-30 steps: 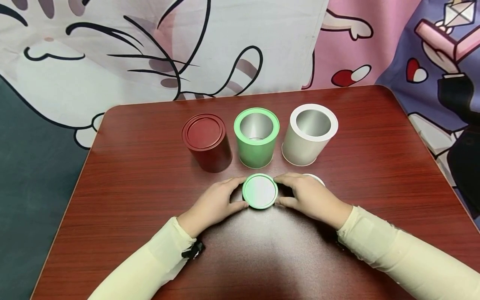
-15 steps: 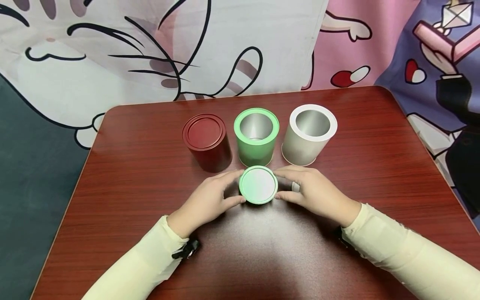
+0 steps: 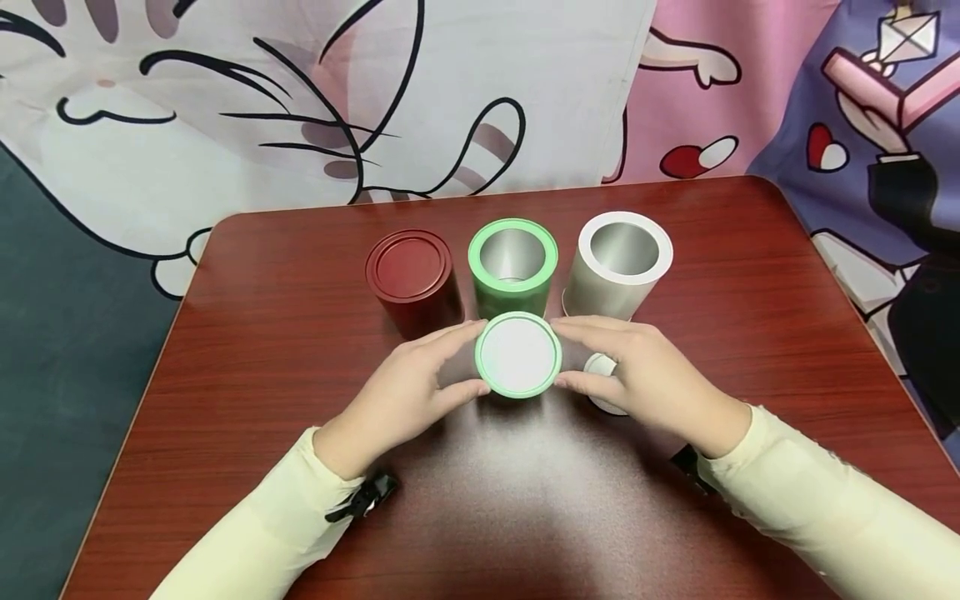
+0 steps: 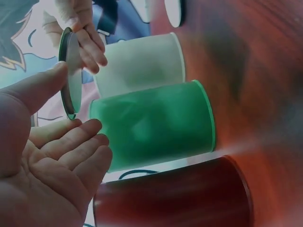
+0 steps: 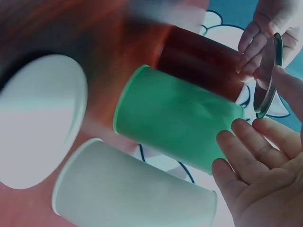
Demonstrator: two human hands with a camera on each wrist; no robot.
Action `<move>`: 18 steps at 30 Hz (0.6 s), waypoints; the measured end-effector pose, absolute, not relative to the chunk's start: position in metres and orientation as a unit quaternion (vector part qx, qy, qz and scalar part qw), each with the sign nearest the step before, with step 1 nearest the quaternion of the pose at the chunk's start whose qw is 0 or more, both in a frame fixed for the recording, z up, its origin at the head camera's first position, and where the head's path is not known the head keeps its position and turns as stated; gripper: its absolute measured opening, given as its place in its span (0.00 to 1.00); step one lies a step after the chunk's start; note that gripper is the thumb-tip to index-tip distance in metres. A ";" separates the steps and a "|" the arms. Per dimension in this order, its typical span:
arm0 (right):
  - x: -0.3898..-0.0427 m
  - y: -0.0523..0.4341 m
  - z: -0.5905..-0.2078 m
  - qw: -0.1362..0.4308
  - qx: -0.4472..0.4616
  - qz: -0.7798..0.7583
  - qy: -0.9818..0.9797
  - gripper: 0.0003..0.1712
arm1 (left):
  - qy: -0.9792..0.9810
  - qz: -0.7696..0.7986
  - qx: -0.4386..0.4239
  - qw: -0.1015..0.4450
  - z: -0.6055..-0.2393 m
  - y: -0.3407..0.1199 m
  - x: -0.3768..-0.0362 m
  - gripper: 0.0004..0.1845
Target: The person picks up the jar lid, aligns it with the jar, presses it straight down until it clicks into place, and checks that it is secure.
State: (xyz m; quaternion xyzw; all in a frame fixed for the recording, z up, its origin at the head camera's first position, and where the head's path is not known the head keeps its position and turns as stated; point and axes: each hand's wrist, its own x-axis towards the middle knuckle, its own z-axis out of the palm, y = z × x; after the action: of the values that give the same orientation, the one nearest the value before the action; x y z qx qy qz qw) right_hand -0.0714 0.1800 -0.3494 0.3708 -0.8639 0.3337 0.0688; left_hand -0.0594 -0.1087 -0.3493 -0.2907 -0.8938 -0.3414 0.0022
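Red lidded tin [image 3: 414, 279]; our left hand [image 3: 405, 392], fingers pinching the green lid [image 3: 518, 355] held above the table [image 3: 247, 350] before the open green tin [image 3: 513, 265]; our right hand [image 3: 645, 375], pinching its opposite rim; white lid [image 3: 600, 371]; white tin [image 3: 619, 262].

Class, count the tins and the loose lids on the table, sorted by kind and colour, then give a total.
Red tins, lid on: 1
Green tins, open: 1
White tins, open: 1
Green lids, held by the left hand and the right hand: 1
White lids, flat on the table: 1
Total: 5
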 end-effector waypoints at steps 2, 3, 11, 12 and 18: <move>-0.072 0.180 -0.345 0.075 0.372 0.332 -0.863 0.34 | -0.888 -0.351 -0.296 0.017 -0.346 -0.109 -0.060 0.36; -0.073 0.179 -0.343 0.078 0.373 0.331 -0.863 0.34 | -0.886 -0.355 -0.298 0.023 -0.344 -0.110 -0.060 0.36; -0.080 0.178 -0.332 0.085 0.376 0.330 -0.862 0.34 | -0.880 -0.350 -0.317 0.046 -0.334 -0.112 -0.066 0.36; -0.081 0.177 -0.330 0.087 0.378 0.331 -0.860 0.33 | -0.880 -0.348 -0.320 0.047 -0.332 -0.112 -0.067 0.36; -0.092 0.178 -0.323 0.111 0.378 0.337 -0.855 0.32 | -0.880 -0.336 -0.333 0.050 -0.325 -0.109 -0.081 0.36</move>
State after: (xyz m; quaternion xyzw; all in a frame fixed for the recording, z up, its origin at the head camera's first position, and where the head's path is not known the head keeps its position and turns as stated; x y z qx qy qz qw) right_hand -0.0919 0.1782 -0.3231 0.3784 -0.8550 0.3369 0.1109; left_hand -0.0810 -0.1094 -0.3249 -0.3327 -0.8798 -0.3358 0.0503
